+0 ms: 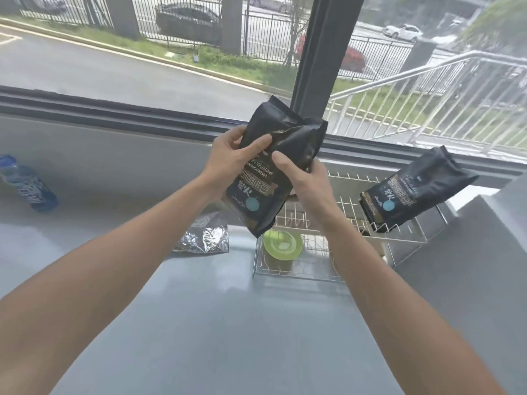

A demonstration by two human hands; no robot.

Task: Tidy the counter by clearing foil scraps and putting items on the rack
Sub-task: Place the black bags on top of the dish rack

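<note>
I hold a black coffee bag (265,192) up in the air with both hands, above the left end of the wire rack (399,238). My left hand (231,163) grips its upper left side, thumb on the front. My right hand (305,181) grips its right edge. A second black coffee bag (413,189) leans tilted on the rack's upper tier at the right. A crumpled silver foil scrap (204,238) lies on the grey counter (214,323) just left of the rack. A green saucer (282,245) sits in the rack's lower tier.
A blue-labelled water bottle (27,183) lies on its side at the far left of the counter. A window sill and dark frame run along the back. A grey raised block stands to the right of the rack.
</note>
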